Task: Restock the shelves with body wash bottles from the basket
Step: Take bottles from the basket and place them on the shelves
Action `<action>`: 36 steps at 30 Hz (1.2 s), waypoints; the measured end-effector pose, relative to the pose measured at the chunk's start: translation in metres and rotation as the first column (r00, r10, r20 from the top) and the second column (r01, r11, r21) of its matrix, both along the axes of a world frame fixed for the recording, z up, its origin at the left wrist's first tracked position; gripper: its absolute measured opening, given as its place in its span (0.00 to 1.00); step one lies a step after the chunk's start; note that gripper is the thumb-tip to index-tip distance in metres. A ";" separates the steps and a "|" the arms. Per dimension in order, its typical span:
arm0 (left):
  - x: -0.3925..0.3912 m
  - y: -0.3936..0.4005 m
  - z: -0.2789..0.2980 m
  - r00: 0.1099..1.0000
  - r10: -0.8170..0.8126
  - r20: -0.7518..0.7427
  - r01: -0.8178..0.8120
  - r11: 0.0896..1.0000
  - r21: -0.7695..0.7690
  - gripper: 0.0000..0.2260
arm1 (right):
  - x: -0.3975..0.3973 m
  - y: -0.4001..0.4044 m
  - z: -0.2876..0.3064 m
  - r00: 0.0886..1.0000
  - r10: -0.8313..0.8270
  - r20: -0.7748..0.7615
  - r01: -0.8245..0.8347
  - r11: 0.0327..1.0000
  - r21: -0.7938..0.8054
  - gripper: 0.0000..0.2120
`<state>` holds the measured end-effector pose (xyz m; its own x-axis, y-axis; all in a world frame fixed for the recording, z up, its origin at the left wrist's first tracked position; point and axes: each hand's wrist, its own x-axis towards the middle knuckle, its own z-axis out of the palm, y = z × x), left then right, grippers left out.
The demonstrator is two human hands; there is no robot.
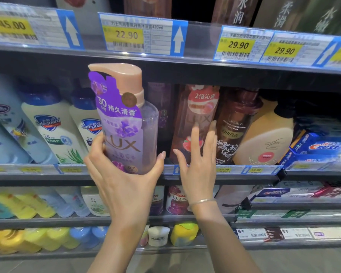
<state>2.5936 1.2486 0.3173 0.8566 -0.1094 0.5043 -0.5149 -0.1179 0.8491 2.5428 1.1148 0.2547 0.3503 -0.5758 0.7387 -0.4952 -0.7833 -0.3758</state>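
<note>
The left hand (124, 180) grips the purple Lux bottle (126, 123) low down, upright, just in front of the shelf edge (244, 175). The right hand (197, 166), fingers spread and holding nothing, sits beside the red Lux bottle (193, 123); the dark gap (163, 119) lies straight behind the held bottle

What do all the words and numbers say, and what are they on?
"LUX", "30", "持久清香": purple bottle held by the left hand.
"Safeguard": white bottles.
"2倍沁爽": red bottle.
"Crest": blue box.
"45.00", "22.90", "29.90": upper shelf tags.
Lower tags: too blurred.
</note>
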 end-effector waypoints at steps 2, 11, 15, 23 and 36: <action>-0.002 -0.003 0.004 1.000 -0.011 -0.005 0.011 0.999 -0.049 0.45 | -0.018 0.001 -0.006 1.000 0.008 -0.028 -0.012 0.990 -0.138 0.33; 0.003 -0.043 0.011 0.992 0.015 0.127 0.012 0.977 -0.212 0.46 | -0.056 0.001 -0.041 0.976 -0.196 -0.099 0.185 0.977 -0.110 0.35; 0.012 -0.061 -0.001 0.990 0.029 0.141 0.006 0.970 -0.242 0.45 | -0.051 -0.003 -0.044 0.983 -0.160 -0.088 0.153 0.985 -0.078 0.32; 0.026 -0.080 -0.025 0.984 0.122 0.127 -0.094 0.974 -0.205 0.45 | -0.047 -0.012 -0.048 0.991 -0.123 -0.055 0.119 0.991 -0.067 0.35; 0.032 -0.087 -0.037 0.980 0.189 0.064 -0.192 0.980 0.050 0.48 | -0.040 -0.014 -0.054 0.996 -0.085 -0.015 0.084 0.996 -0.040 0.33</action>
